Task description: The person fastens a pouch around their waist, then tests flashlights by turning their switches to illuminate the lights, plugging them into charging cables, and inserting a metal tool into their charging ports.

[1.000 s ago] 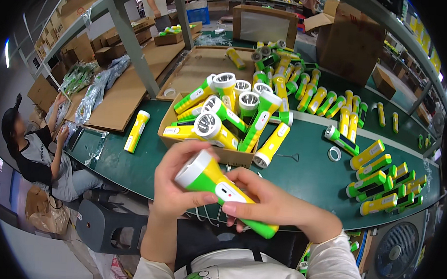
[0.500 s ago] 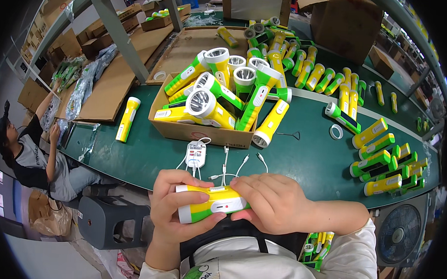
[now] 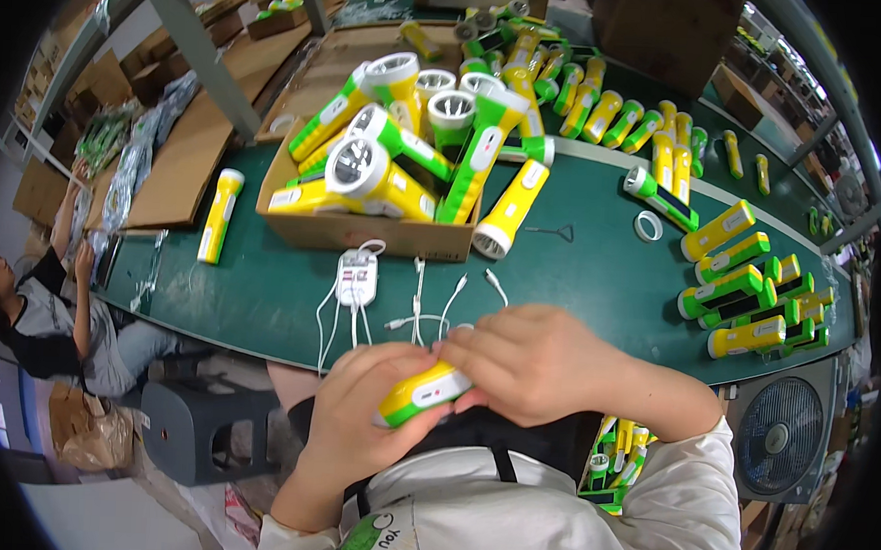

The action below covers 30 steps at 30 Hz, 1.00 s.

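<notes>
A yellow and green flashlight (image 3: 422, 389) is held between my two hands at the table's near edge. My left hand (image 3: 361, 409) wraps round its left part, covering most of that end. Over its right end are the curled fingers of my right hand (image 3: 525, 367), which hide that end. A white side panel with a small slot and a red dot faces up toward me. Just beyond my hands, white charging cables (image 3: 417, 308) spread from a white multi-port charger (image 3: 358, 276). Behind that, an open cardboard box (image 3: 373, 235) is heaped with similar flashlights.
One flashlight (image 3: 221, 216) lies left of the box and another (image 3: 512, 209) leans at its right side. A white ring (image 3: 648, 225) and stacked flashlights (image 3: 750, 289) are at the right. A fan (image 3: 777, 437) stands below the right edge. Another person (image 3: 56, 307) sits at far left beyond a grey stool (image 3: 203, 422).
My left hand has shifted its hold and now covers the flashlight's left end. The flashlight is tilted more, its right end higher. The whole view has shifted slightly, moving the table leftward and up.
</notes>
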Each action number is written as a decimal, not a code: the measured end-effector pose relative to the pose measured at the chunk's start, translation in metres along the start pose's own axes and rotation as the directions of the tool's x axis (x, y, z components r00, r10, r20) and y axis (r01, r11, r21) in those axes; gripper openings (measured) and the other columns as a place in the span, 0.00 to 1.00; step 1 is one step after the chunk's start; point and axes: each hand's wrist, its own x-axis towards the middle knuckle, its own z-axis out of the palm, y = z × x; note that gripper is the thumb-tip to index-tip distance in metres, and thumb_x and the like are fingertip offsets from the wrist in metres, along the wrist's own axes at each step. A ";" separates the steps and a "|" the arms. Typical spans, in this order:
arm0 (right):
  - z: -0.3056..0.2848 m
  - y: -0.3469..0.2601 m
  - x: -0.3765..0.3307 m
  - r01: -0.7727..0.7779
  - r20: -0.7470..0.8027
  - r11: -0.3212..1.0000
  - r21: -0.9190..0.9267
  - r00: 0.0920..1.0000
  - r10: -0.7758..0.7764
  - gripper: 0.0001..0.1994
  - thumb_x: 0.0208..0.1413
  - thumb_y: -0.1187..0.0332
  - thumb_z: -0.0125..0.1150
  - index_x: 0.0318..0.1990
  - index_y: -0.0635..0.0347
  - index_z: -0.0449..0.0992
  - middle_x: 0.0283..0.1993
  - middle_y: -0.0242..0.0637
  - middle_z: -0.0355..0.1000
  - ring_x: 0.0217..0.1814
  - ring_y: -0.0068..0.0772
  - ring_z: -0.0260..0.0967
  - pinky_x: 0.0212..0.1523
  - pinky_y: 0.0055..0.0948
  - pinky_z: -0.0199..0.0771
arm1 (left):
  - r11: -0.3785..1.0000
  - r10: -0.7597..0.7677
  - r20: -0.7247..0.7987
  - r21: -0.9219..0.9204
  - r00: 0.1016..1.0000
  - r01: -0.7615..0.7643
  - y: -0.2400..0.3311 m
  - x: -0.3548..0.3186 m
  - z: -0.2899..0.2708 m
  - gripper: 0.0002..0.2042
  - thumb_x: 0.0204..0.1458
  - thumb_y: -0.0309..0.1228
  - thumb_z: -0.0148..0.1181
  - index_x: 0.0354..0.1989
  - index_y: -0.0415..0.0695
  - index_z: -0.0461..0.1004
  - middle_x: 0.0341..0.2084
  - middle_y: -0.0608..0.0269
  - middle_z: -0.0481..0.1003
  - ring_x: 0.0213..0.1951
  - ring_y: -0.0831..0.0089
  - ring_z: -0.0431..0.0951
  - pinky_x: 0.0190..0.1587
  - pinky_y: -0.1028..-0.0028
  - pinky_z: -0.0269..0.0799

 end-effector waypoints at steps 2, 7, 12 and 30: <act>0.000 0.002 0.000 -0.010 -0.060 1.000 0.018 0.998 0.011 0.21 0.46 0.59 0.61 0.44 0.65 0.72 0.36 0.36 0.72 0.31 0.34 0.71 0.30 0.30 0.70 | 1.000 0.008 -0.061 -0.027 0.998 -0.009 -0.001 -0.002 0.002 0.23 0.31 0.24 0.71 0.41 0.41 0.74 0.39 0.57 0.75 0.37 0.61 0.76 0.38 0.70 0.71; -0.020 0.007 -0.007 -0.064 -0.105 0.989 0.132 0.991 0.078 0.30 0.38 0.49 0.68 0.47 0.59 0.73 0.44 0.35 0.74 0.42 0.37 0.73 0.41 0.32 0.71 | 0.994 0.027 -0.017 -0.104 0.999 -0.029 0.003 -0.005 -0.001 0.22 0.31 0.23 0.70 0.41 0.39 0.74 0.39 0.56 0.74 0.34 0.62 0.76 0.36 0.71 0.72; -0.020 0.025 -0.038 -0.180 -0.256 0.920 0.349 0.926 0.278 0.31 0.36 0.47 0.71 0.45 0.61 0.75 0.43 0.36 0.75 0.42 0.38 0.72 0.45 0.33 0.69 | 0.985 0.031 -0.044 -0.170 0.999 -0.039 -0.001 -0.018 0.000 0.21 0.32 0.23 0.69 0.39 0.35 0.74 0.35 0.51 0.75 0.30 0.63 0.77 0.32 0.72 0.73; 0.063 0.138 -0.110 -0.766 -0.433 0.641 -0.045 0.593 0.678 0.09 0.47 0.74 0.62 0.37 0.60 0.77 0.39 0.40 0.70 0.43 0.41 0.67 0.43 0.34 0.67 | 0.934 -0.162 -0.274 -0.352 0.948 0.057 -0.015 -0.043 0.014 0.18 0.38 0.27 0.67 0.39 0.34 0.71 0.35 0.48 0.76 0.33 0.64 0.78 0.36 0.73 0.73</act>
